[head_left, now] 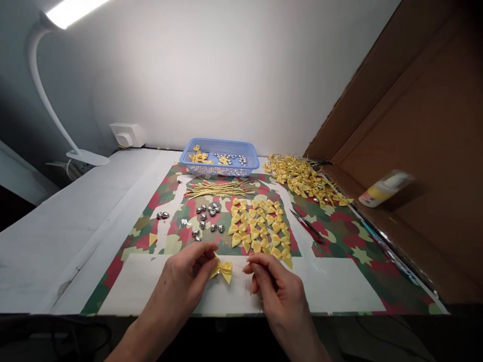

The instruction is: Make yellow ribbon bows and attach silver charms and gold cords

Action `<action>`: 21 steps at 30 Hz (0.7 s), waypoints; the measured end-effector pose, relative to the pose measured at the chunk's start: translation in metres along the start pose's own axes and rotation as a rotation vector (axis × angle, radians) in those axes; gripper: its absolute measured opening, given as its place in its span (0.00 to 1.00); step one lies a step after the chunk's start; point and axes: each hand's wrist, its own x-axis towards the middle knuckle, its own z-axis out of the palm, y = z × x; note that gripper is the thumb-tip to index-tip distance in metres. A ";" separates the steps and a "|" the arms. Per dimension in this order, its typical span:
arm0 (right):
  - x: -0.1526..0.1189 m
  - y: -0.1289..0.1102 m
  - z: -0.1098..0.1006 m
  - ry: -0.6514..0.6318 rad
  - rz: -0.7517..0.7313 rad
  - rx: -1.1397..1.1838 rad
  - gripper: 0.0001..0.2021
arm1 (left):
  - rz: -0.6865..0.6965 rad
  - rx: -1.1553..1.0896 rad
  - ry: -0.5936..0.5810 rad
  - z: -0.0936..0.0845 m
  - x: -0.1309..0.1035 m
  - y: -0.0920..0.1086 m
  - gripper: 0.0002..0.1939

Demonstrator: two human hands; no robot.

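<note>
My left hand (192, 274) is closed, pinching a yellow ribbon bow (225, 270) by its left side above the white strip. A small shiny bit shows under the bow's knot. To its right, my right hand (269, 279) has thumb and fingers pressed together on what looks like a thin pale strand, too fine to make out clearly. Just beyond my hands, yellow bows (260, 232) lie in three columns. Silver jingle bells (203, 217) are scattered left of them. Behind sits a bundle of gold cords (219, 189).
At the back stands a blue basket (220, 143) with bows and bells inside. A heap of corded yellow bows (302, 176) lies back right, near red-handled scissors (309, 227). A bottle (385, 188) is by the cardboard wall (415, 115). A lamp (41, 85) stands left.
</note>
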 end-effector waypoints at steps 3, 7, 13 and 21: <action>-0.002 0.001 0.000 -0.005 0.009 -0.007 0.08 | -0.001 -0.012 0.006 -0.001 -0.001 -0.001 0.06; -0.008 -0.003 0.008 0.031 -0.150 -0.062 0.12 | 0.007 -0.011 0.044 0.002 -0.002 0.000 0.06; -0.013 -0.012 0.033 0.012 -0.248 -0.161 0.10 | 0.004 -0.094 0.077 0.007 -0.006 0.004 0.06; -0.011 -0.022 0.017 -0.026 0.051 0.294 0.11 | -0.232 -0.612 0.024 -0.012 -0.018 0.025 0.05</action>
